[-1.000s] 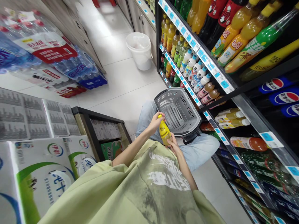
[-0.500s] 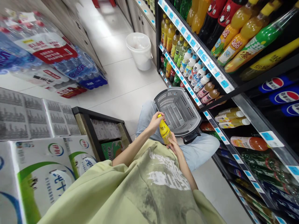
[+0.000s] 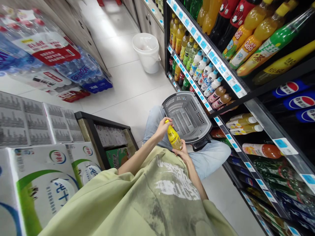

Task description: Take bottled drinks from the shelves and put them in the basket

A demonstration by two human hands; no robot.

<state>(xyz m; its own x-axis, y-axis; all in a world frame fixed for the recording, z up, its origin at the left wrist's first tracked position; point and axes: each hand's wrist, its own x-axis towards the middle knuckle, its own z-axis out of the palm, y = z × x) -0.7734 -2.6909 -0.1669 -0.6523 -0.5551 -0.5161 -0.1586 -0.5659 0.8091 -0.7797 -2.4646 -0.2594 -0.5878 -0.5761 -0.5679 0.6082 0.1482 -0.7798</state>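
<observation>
A yellow drink bottle (image 3: pixel 174 137) with dark lettering lies tilted between my hands, just above my lap. My left hand (image 3: pixel 163 127) grips it near its yellow cap at the upper end. Around the bottom end, my right hand (image 3: pixel 181 151) has its fingers closed on the bottle. Just beyond the bottle, a grey plastic basket (image 3: pixel 188 113) with slotted walls stands between my bent legs, and no goods show inside it.
Drink shelves (image 3: pixel 206 52) full of bottles rise on the right, close to the basket. A white bucket (image 3: pixel 147 54) stands farther up the aisle. On the left are milk cartons (image 3: pixel 46 183), a low dark-framed rack (image 3: pixel 105 119) and wrapped water packs (image 3: pixel 59 62).
The bottle has turned slightly in my hands, so its lettering sits a little differently. My right hand has shifted slightly at the bottom end. The basket has not moved.
</observation>
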